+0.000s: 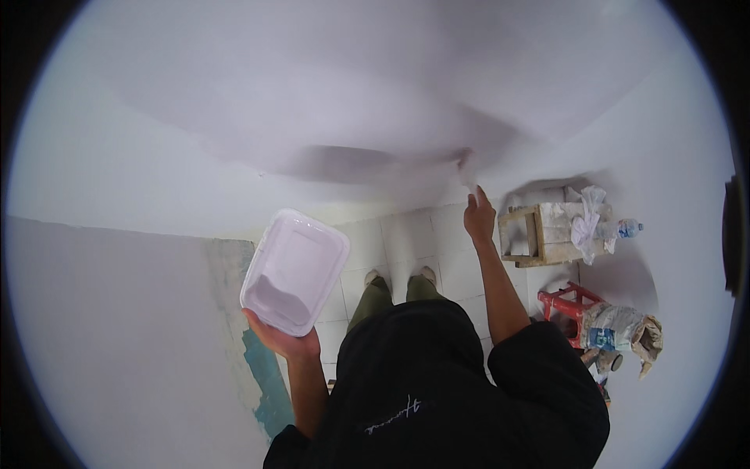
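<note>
My left hand (287, 338) grips the lower edge of a white plastic tray (341, 246), with the fingers hidden beneath it. Pale lilac-white paint (280, 301) has pooled at the tray's near end, and the tray tilts toward me. Out ahead on the right, my right hand (479, 219) is closed around the handle of a paintbrush (466, 166). The brush's head is at the pale wall (375, 94) and is slightly blurred. Shadows of the arm and tool spread over the wall beside it.
On the right stands a paint-spattered wooden box (539, 234) with a white plastic bag (590, 223) and a clear bottle (628, 228) on it. Nearer me, a red stool (562, 303) bears an opened sack (617, 328). Teal paint (267, 379) marks the left wall. White tiles (367, 242) cover the floor.
</note>
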`<state>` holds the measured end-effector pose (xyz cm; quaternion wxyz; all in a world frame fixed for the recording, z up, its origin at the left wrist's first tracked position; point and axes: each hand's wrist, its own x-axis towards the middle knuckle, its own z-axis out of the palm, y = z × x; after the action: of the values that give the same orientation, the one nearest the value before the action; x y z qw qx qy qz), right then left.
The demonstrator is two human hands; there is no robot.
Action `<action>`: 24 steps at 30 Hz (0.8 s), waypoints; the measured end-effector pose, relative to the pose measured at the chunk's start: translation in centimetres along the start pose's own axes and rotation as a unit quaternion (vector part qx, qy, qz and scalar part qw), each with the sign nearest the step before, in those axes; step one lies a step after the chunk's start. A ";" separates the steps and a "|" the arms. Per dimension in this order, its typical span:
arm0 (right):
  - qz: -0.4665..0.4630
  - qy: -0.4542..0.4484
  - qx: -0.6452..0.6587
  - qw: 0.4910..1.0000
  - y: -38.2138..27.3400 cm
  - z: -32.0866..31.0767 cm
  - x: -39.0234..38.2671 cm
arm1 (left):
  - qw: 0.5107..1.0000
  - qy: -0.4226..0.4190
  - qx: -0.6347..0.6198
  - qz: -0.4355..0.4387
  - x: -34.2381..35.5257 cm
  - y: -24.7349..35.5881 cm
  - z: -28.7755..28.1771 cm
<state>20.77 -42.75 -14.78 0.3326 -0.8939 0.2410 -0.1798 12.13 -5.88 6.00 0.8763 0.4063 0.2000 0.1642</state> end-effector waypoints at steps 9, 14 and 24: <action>0.065 -0.028 0.082 0.994 -12.1 7.6 -4.7 | 0.998 -0.014 0.039 -0.043 1.1 -0.7 2.0; -0.018 -0.114 0.138 0.984 -12.9 10.5 -6.6 | 0.995 -0.006 0.053 -0.085 1.8 -1.6 3.0; -0.081 -0.149 0.028 0.985 -6.7 3.1 -2.3 | 0.986 -0.033 0.045 -0.154 -0.1 -5.5 2.2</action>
<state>22.49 -35.52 -12.83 0.3740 -0.9175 0.1109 -0.0776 13.80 -10.75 3.01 0.8781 0.4145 0.2388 0.0045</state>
